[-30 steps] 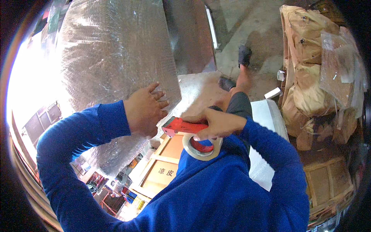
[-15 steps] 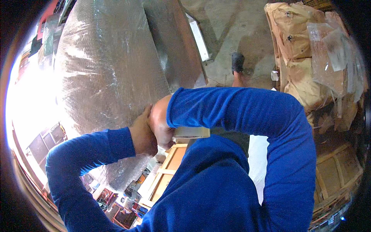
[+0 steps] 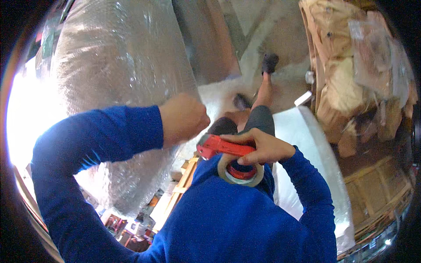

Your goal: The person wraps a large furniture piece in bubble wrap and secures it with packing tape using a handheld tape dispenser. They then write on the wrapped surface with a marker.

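Note:
My right hand (image 3: pixel 267 148) grips a red tape dispenser (image 3: pixel 224 147) in front of my body. A wide roll of tape (image 3: pixel 241 170) sits on the dispenser, close to my blue sweater. My left hand (image 3: pixel 184 119) is curled closed at the right edge of a large bundle in clear bubble wrap (image 3: pixel 118 57); whatever may be inside its fingers is hidden. The two hands are apart, the left one farther forward. The bundle stands tall along my left side.
A brown flat panel (image 3: pixel 208 39) stands beyond the bundle. Brown paper-wrapped goods (image 3: pixel 337 57) stand at the far right, above a wooden crate (image 3: pixel 379 193). A white foam sheet (image 3: pixel 302 136) lies by my right side. A wooden frame (image 3: pixel 180 188) is at the lower left.
My hands have come apart from the bundle's edge. The right hand has drawn back toward my body, bringing the tape dispenser into sight. My left hand has shifted slightly forward and right.

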Action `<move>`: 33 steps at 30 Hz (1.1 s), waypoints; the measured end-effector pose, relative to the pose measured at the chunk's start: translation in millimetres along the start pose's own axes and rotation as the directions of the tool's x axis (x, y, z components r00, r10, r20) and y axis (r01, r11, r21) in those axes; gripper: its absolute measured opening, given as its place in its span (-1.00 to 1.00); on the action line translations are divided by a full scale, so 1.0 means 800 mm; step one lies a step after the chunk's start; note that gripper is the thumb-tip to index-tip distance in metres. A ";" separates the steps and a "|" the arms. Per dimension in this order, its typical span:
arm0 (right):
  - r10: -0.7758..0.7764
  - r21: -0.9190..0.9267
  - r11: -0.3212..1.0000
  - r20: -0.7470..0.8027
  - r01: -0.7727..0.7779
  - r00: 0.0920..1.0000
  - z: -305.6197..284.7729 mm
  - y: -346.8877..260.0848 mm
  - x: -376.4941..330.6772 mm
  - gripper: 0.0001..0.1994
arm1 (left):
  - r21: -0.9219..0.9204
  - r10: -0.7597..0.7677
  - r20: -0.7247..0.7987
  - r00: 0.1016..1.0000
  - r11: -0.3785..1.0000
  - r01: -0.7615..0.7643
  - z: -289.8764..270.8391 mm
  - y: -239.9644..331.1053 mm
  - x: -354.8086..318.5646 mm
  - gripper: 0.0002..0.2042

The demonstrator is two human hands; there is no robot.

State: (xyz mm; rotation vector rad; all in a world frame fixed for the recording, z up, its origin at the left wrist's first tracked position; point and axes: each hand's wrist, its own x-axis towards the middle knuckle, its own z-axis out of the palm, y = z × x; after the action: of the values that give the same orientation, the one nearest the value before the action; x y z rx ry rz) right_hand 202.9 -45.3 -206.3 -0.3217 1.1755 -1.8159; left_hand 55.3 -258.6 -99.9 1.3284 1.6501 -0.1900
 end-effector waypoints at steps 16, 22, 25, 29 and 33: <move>0.175 -0.571 0.820 0.192 -0.035 0.966 0.054 -0.028 0.078 -0.44 | 0.250 0.001 0.649 0.761 0.944 -0.214 0.005 0.045 0.006 -0.65; 0.065 -0.559 0.811 -0.209 -0.174 0.976 -0.025 -0.060 0.005 -0.34 | 0.132 0.165 0.633 0.757 0.940 -0.316 0.014 0.035 0.010 -0.60; -0.175 -0.535 0.836 -0.473 -0.124 0.864 -0.033 -0.052 -0.049 -0.28 | -0.138 0.078 0.401 0.913 0.990 -0.024 -0.017 0.004 0.028 -0.53; -0.520 -0.632 0.775 -0.638 -0.001 0.567 -0.013 -0.047 -0.021 -0.16 | -0.826 -0.485 -0.057 0.873 0.514 0.232 -0.053 -0.047 0.019 -0.45; -0.580 -0.708 0.706 -0.560 0.021 0.592 -0.028 -0.092 0.008 -0.10 | -0.997 -0.564 -0.074 0.822 0.059 -0.049 -0.089 -0.055 -0.004 -0.40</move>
State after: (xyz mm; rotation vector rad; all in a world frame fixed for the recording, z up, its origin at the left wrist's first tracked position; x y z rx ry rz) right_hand 144.5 -28.2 -158.3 -0.1412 2.5373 -1.8351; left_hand -21.5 -232.3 -79.5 -0.1258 1.7570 1.0293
